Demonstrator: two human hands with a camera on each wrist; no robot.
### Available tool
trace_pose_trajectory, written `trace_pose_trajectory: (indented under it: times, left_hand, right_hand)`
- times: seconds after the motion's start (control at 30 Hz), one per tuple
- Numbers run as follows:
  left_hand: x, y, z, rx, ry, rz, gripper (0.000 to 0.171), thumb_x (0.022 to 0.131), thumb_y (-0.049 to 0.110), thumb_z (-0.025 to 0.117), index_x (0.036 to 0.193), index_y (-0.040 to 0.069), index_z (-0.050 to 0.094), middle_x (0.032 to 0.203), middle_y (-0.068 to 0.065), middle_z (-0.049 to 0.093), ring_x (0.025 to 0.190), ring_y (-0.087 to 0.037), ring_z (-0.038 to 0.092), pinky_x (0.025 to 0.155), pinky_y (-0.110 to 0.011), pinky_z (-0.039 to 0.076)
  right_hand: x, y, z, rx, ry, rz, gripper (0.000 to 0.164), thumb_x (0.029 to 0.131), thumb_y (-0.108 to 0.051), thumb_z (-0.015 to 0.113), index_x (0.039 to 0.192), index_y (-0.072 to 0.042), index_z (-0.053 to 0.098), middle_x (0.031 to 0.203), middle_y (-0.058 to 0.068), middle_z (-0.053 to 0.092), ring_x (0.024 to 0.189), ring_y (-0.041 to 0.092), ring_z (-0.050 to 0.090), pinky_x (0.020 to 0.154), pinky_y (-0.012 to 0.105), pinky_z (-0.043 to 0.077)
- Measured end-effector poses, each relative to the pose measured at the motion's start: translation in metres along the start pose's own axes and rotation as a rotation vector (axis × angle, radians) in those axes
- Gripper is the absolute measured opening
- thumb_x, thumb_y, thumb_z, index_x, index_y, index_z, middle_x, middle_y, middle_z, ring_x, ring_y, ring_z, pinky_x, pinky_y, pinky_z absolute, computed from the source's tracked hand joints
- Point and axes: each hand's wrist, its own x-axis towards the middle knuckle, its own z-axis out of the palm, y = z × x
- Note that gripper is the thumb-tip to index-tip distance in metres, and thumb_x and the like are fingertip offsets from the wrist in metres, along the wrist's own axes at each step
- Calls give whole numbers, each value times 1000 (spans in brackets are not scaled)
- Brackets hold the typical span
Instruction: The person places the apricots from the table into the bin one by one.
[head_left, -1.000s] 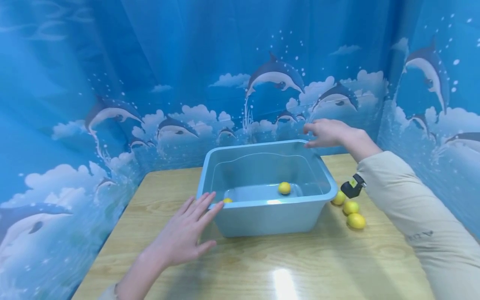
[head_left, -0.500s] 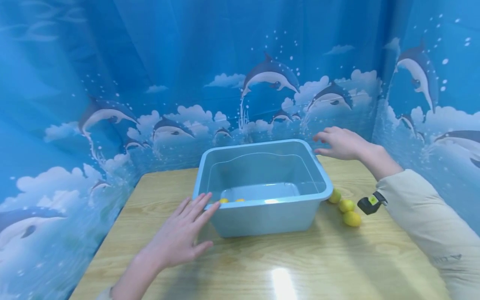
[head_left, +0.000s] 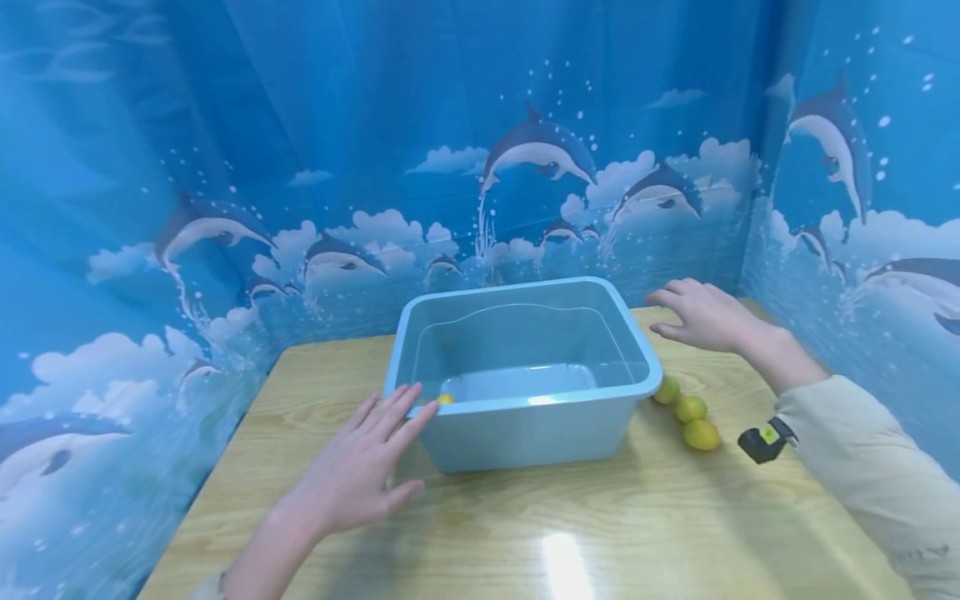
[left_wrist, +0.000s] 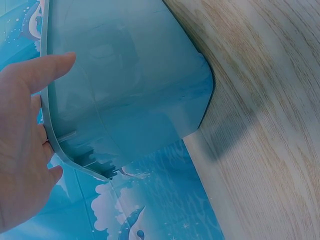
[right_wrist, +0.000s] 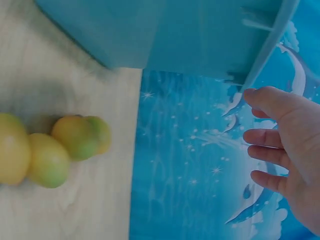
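A light blue plastic tub (head_left: pixel 525 433) stands on the table. My left hand (head_left: pixel 356 475) lies at its near left corner, fingers straight over the rim; in the left wrist view the thumb (left_wrist: pixel 55 70) reaches across the rim. Inside, part of one lemon (head_left: pixel 446 399) shows above the near rim; the rest of the tub's near floor is hidden. My right hand (head_left: pixel 701 315) hovers right of the tub, holding nothing, its fingers loosely bent. Several lemons (head_left: pixel 701 434) lie in a row on the table beside the tub's right wall, yellow-green in the right wrist view.
The wood-grain table (head_left: pixel 480 533) extends in front of the tub and to both sides. Behind and beside it hang blue curtains (head_left: pixel 360 167) printed with dolphins. A small black device (head_left: pixel 767 440) is strapped at the right sleeve.
My right hand has moved right and lower, away from the tub's far right corner. A lemon inside the tub rolled left and out of sight. The left hand stays put.
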Motion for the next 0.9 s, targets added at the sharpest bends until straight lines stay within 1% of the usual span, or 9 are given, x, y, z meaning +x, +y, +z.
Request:
trace_pose_trajectory:
  times: [0.13,0.27,0.37,0.43,0.53,0.7,0.9]
  left_hand:
    - [0,0,0,0,1,-1,94,78,50,65,150,16,14,154,-11,9,139,-31,16,112,-47,9]
    - [-1,-1,1,-1,3,1,94,78,50,65,150,16,15,154,-11,10,139,-31,16,112,-47,9]
    - [-1,-1,1,-2,5,2,94,79,50,65,150,16,15,154,-11,9,139,-31,16,112,-47,9]
    - [-1,-1,1,-3,7,2,94,79,50,65,150,16,15,154,-11,9,139,-31,16,112,-47,9]
    - [-1,-1,1,-5,11,3,94,78,50,65,150,16,15,154,-11,9,139,-31,16,112,-47,9]
    - [-1,-1,1,0,12,6,93,79,50,65,150,15,16,154,-11,10,139,-31,17,113,-47,9]
    - [-1,-1,0,-2,11,7,92,79,50,65,150,16,16,154,-10,10,139,-30,17,112,-47,9]
  right_hand:
    - [-8,5,14,-13,26,-16,36,84,-21,68,113,-2,61,102,15,60,93,34,55,72,49,48]
    - [-15,9,28,-33,72,-49,38,80,-23,72,109,0,62,97,14,60,89,33,56,71,48,48]
    - [-20,12,37,-46,108,-58,42,77,-24,73,108,1,62,96,15,60,88,35,57,73,50,48]
    - [-23,13,43,-55,123,-49,44,76,-26,74,108,2,61,96,16,60,88,36,57,74,51,47]
    - [-28,14,52,-68,120,-25,49,75,-28,74,109,3,59,97,18,60,89,38,56,75,53,47]
    - [-36,14,67,-83,90,36,57,74,-33,74,113,4,57,101,20,59,93,40,55,76,55,46]
    - [-45,13,82,-96,49,81,61,72,-36,74,116,3,57,105,21,59,97,41,54,78,58,44]
